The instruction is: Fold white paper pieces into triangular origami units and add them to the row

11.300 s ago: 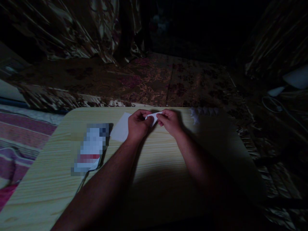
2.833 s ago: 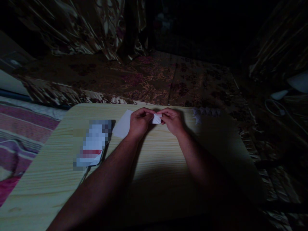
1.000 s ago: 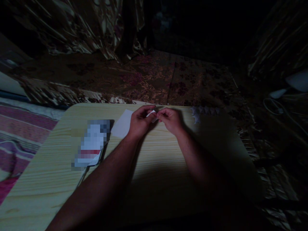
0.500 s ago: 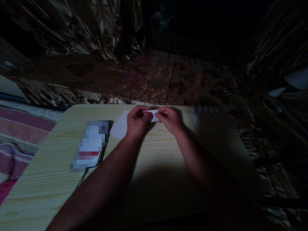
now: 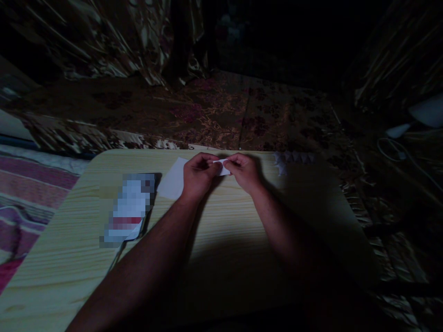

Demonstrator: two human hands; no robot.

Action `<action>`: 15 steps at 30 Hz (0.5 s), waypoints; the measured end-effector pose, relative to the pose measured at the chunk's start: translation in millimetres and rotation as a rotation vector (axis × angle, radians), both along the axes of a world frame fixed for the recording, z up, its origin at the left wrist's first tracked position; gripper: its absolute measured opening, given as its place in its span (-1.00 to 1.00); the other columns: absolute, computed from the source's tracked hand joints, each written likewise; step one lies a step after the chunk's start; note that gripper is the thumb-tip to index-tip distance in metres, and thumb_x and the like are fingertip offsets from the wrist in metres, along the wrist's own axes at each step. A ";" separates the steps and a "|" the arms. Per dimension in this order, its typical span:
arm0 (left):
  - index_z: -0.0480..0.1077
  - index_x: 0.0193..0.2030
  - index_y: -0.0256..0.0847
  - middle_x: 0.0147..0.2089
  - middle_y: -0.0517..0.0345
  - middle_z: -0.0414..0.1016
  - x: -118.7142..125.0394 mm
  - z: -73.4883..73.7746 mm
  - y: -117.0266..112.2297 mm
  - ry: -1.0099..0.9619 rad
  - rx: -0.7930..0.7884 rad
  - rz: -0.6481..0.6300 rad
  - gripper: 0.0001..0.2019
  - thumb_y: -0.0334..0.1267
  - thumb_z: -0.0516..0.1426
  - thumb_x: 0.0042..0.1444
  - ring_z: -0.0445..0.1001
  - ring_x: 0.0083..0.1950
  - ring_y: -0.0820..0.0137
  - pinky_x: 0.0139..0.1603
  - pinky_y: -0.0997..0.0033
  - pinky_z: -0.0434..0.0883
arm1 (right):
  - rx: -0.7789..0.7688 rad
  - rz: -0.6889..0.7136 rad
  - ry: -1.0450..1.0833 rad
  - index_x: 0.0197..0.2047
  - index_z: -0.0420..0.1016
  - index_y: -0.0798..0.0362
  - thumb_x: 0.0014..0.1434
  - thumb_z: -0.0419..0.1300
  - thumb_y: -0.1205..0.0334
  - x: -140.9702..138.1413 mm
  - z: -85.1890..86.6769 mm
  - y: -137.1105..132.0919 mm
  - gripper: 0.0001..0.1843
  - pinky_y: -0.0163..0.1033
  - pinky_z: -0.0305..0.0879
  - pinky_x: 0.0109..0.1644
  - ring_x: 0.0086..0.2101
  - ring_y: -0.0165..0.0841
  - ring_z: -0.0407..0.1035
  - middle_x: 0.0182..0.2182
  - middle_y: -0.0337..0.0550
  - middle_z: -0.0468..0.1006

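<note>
A small folded piece of white paper (image 5: 224, 167) is pinched between both my hands near the far edge of a light wooden table (image 5: 221, 221). My left hand (image 5: 198, 177) grips its left side with curled fingers. My right hand (image 5: 244, 172) pinches its right side. A flat white sheet of paper (image 5: 171, 185) lies on the table just left of my left hand. Several small folded white paper pieces (image 5: 292, 160) sit in a row at the far right of the table, in shadow.
A blurred white and red packet (image 5: 127, 213) lies on the table's left part. Patterned dark fabric (image 5: 207, 110) covers the floor beyond the table. A striped cloth (image 5: 24, 193) lies to the left. A white cable (image 5: 398, 150) and pale objects lie at the right.
Both hands keep working the small paper in the same spot; the fingers have shifted slightly and the piece looks flatter and narrower than a second ago.
</note>
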State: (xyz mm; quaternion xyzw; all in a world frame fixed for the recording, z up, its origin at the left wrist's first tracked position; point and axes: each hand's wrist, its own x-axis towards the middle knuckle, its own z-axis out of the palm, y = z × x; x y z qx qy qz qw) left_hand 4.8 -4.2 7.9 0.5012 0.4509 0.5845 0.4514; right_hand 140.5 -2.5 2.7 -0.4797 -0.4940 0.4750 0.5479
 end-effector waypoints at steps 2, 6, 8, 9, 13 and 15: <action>0.49 -0.36 -0.25 -0.45 0.21 0.46 0.2 0.4 -0.3 0.011 -0.002 0.003 -0.83 -0.32 0.30 -0.17 0.36 -0.46 0.52 -0.42 0.54 0.32 | -0.005 0.006 -0.003 -0.40 0.47 0.10 -0.07 0.28 0.12 -0.4 0.2 0.0 -0.78 -0.32 0.25 -0.43 -0.51 -0.46 0.31 -0.54 -0.27 0.47; 0.47 -0.38 -0.25 -0.46 0.22 0.46 0.8 1.4 -0.7 0.006 0.011 0.021 -0.85 -0.31 0.29 -0.15 0.36 -0.46 0.52 -0.42 0.53 0.33 | -0.009 0.021 0.008 -0.38 0.48 0.10 -0.09 0.30 0.13 -1.5 0.9 -0.2 -0.77 -0.30 0.29 -0.37 -0.49 -0.45 0.33 -0.51 -0.25 0.49; 0.47 -0.39 -0.25 -0.47 0.22 0.45 0.9 2.1 -0.9 0.009 0.007 0.025 -0.85 -0.31 0.29 -0.16 0.35 -0.47 0.52 -0.44 0.53 0.32 | -0.009 0.020 0.016 -0.40 0.47 0.10 -0.09 0.30 0.14 -1.9 0.9 -0.2 -0.78 -0.30 0.30 -0.36 -0.49 -0.45 0.34 -0.50 -0.25 0.50; 0.47 -0.39 -0.25 -0.48 0.22 0.45 1.0 2.5 -1.0 0.012 0.002 0.024 -0.85 -0.32 0.29 -0.16 0.35 -0.48 0.52 -0.44 0.53 0.32 | -0.009 0.020 0.018 -0.40 0.47 0.10 -0.09 0.30 0.14 -1.9 0.8 -0.2 -0.78 -0.30 0.30 -0.36 -0.49 -0.46 0.34 -0.51 -0.25 0.50; 0.48 -0.39 -0.25 -0.48 0.22 0.44 1.3 3.2 -1.4 0.011 -0.003 0.026 -0.85 -0.33 0.29 -0.17 0.35 -0.48 0.52 -0.45 0.53 0.32 | -0.009 0.020 0.014 -0.40 0.47 0.10 -0.09 0.30 0.14 -1.7 0.3 -0.4 -0.79 -0.31 0.31 -0.37 -0.49 -0.46 0.34 -0.51 -0.26 0.50; 0.48 -0.39 -0.25 -0.47 0.21 0.45 1.4 3.1 -1.5 0.009 -0.003 0.028 -0.85 -0.33 0.29 -0.17 0.35 -0.48 0.52 -0.45 0.53 0.32 | -0.004 0.022 0.012 -0.40 0.47 0.10 -0.09 0.30 0.14 -1.4 0.5 -0.6 -0.79 -0.31 0.30 -0.37 -0.49 -0.46 0.34 -0.51 -0.26 0.50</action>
